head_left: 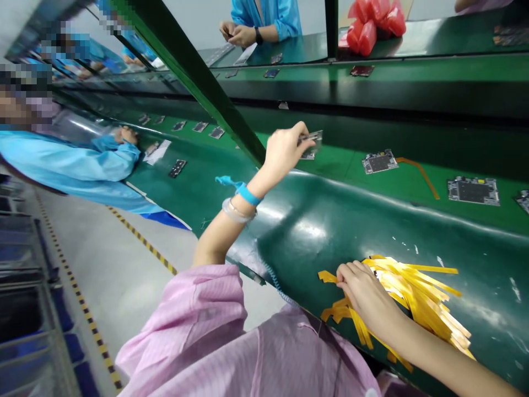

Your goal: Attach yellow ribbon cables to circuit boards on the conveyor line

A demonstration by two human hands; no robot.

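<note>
My left hand point(285, 146) is stretched out over the green belt, thumb and fingers pinching a circuit board point(317, 139) by its edge. Another board lies partly hidden just beneath it. A blue wrist strap and a clear bangle circle that wrist. Lower right, my right hand point(363, 289) rests at a pile of yellow flat flex cables point(417, 292) on the dark green mat. Its fingers are curled closed around one yellow flex cable point(328, 277), whose end sticks out to the left. On the belt, a board point(379, 162) has an orange flex cable point(421, 173) attached.
More boards point(473, 191) lie along the green belt point(343, 165). A slanted green post point(198, 82) crosses the view. At left, a co-worker's blue sleeve point(70, 165) reaches over the mat. Across the line sit red bundles point(374, 25) and another person's hands point(242, 34).
</note>
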